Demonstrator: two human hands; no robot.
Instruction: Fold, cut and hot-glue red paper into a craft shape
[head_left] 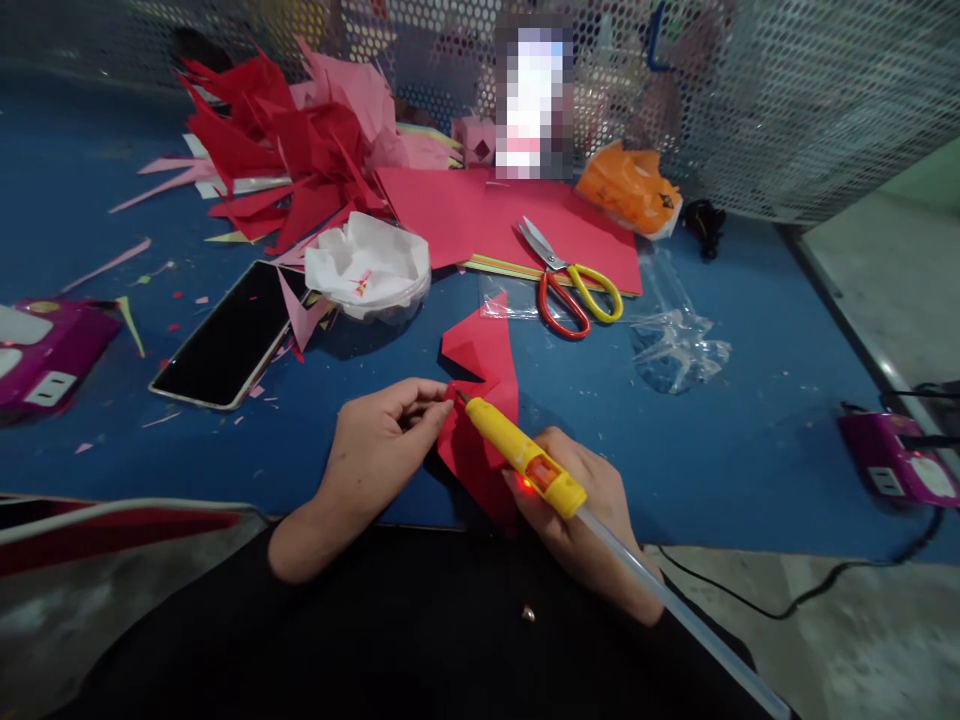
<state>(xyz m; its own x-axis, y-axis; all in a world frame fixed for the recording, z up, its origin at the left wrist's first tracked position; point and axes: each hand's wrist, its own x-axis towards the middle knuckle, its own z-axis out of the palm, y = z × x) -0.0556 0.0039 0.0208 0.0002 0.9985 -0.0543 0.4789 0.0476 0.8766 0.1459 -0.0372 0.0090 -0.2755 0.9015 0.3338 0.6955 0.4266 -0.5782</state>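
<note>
A folded piece of red paper (484, 350) lies on the blue table in front of me, with pointed ends and a notch in its left side. My left hand (382, 445) pinches its left edge between thumb and fingers. In my right hand (581, 510) is a yellow glue gun (504, 436), a clear glue stick trailing from its back end and a red light glowing on it. The nozzle points at the paper close to my left fingertips; whether it touches the paper I cannot tell.
Scissors (559, 275) rest on a stack of red sheets (517, 220). Red paper scraps (285, 130) pile up at the back left. Nearby are a dark phone (229, 335), a white bowl (367, 265), an orange wrapper (628, 190) and purple power strips (896, 458) with cables.
</note>
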